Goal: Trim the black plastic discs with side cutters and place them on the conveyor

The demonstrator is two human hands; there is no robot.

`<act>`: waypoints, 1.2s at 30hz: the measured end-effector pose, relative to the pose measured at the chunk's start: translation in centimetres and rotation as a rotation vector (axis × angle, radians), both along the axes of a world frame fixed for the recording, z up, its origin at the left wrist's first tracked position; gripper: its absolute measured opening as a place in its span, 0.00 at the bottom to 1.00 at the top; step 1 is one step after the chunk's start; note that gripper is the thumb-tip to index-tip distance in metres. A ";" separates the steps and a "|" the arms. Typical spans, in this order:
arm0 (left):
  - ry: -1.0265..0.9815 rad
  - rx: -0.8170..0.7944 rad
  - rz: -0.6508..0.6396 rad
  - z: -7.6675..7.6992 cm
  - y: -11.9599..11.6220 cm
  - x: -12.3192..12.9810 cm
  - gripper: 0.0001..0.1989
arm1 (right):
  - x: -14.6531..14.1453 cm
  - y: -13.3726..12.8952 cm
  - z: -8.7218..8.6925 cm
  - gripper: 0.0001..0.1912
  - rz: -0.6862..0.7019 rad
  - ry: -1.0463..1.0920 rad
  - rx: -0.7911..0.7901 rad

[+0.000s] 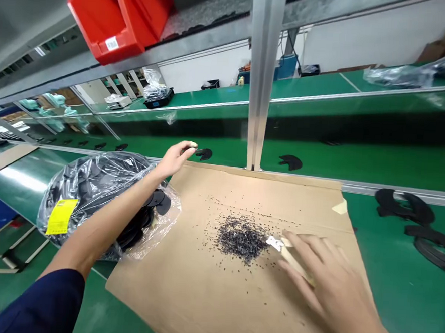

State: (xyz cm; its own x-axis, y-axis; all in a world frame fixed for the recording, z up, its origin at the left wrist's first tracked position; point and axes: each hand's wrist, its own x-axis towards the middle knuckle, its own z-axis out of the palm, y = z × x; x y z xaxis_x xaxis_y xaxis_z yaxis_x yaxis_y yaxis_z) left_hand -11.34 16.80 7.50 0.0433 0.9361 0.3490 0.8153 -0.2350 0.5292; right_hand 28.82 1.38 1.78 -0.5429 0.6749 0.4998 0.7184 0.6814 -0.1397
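My left hand [177, 157] reaches out over the back left edge of a brown cardboard sheet [185, 285]. Its fingers are pinched beside a black curved part [205, 154] on the green surface; what they hold is too small to name. My right hand [319, 270] is closed around a pale-handled tool [294, 261] with a silvery head, low over the cardboard. That head touches or nearly touches the right side of a pile of tiny black pieces [240, 238]. More tiny pieces lie scattered around the pile.
A clear plastic bag [97, 184] of black parts, with a yellow label [61, 217], lies left of the cardboard. A metal post [260, 88] rises behind it. Black parts [404, 207] lie on the right. A red bin [122, 19] sits on the upper shelf.
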 end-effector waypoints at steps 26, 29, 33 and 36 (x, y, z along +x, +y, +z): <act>0.140 -0.190 -0.099 2.6 0.5 1.6 0.05 | 1.9 1.1 -0.8 0.23 -0.180 -0.130 -0.005; -0.017 -0.329 -0.493 3.5 -6.2 4.0 0.07 | -1.2 0.4 0.5 0.25 -0.102 -0.010 0.082; -0.129 -0.431 -0.734 2.0 -14.0 7.5 0.06 | -6.7 -1.4 2.2 0.22 0.210 0.035 0.085; -0.126 -0.449 -0.741 0.8 -16.4 7.0 0.06 | -9.0 -2.1 2.2 0.19 0.371 0.054 0.015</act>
State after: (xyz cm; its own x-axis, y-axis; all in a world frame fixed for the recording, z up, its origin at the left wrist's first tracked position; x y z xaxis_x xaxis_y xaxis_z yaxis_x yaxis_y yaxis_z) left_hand -4.30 0.44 8.28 0.6805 0.7328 -0.0024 0.4645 -0.4288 0.7748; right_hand 19.82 -0.67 3.99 -0.7216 0.4296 0.5430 0.4142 0.8963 -0.1587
